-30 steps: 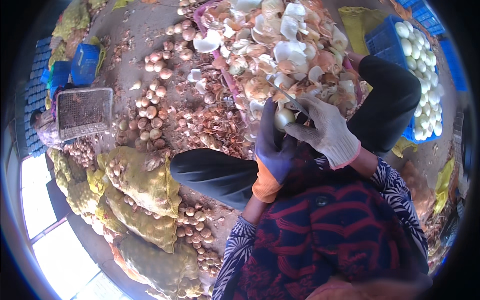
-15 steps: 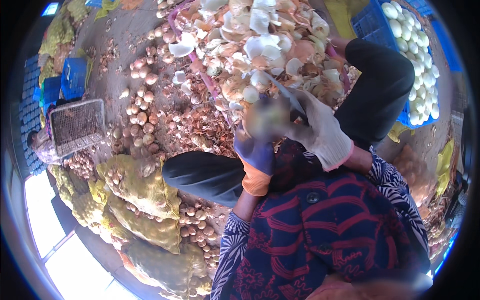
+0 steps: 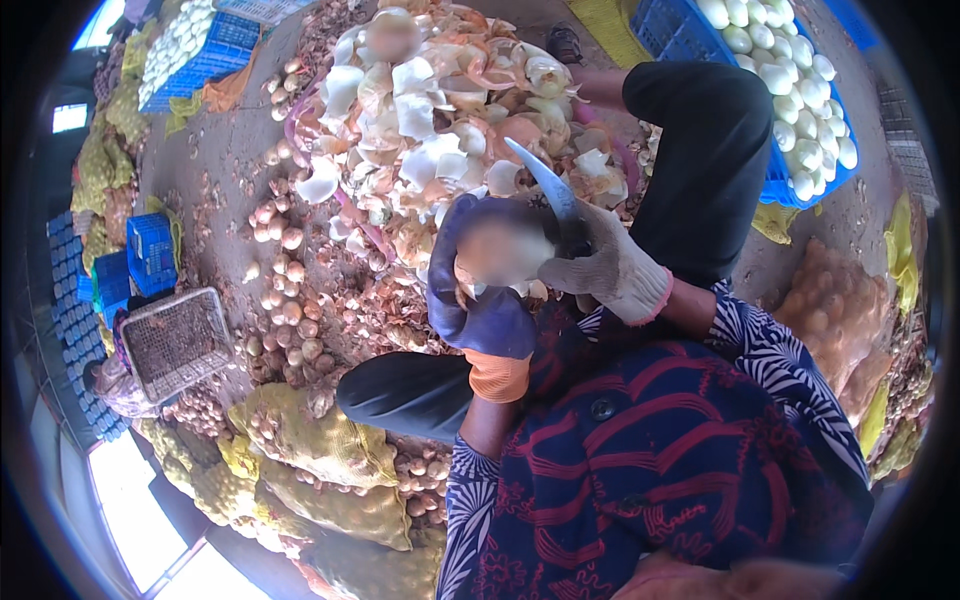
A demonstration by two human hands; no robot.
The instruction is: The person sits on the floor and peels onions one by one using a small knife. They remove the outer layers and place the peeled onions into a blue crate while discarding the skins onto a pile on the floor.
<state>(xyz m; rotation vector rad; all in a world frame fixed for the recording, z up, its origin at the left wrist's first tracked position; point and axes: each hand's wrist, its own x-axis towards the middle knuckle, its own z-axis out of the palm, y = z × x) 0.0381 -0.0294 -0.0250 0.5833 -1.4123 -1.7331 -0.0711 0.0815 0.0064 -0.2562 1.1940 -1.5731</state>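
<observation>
My left hand (image 3: 478, 318), in a blue-purple rubber glove with an orange cuff, is closed round an onion (image 3: 492, 250). The onion is blurred, with brownish skin showing on its left side. Beside it, my right hand (image 3: 622, 268) wears a pale knit glove and grips a knife (image 3: 548, 188) by its dark handle. The curved blade points up and to the left, away from the onion, and the right thumb lies close to the onion's right side. Just beyond both hands rises a heap of onion peels (image 3: 430, 115).
A blue crate (image 3: 690, 45) of peeled white onions stands at the far right. Unpeeled onions (image 3: 290, 310) lie on the floor to the left, near yellow mesh sacks (image 3: 320, 440). Farther left are a grey basket (image 3: 180, 345) and another person (image 3: 120, 385). My bent knees flank the peel heap.
The view has shifted, bringing more of the far left crate into sight. My left hand now wraps farther round the onion, and the knife blade stands raised clear of it.
</observation>
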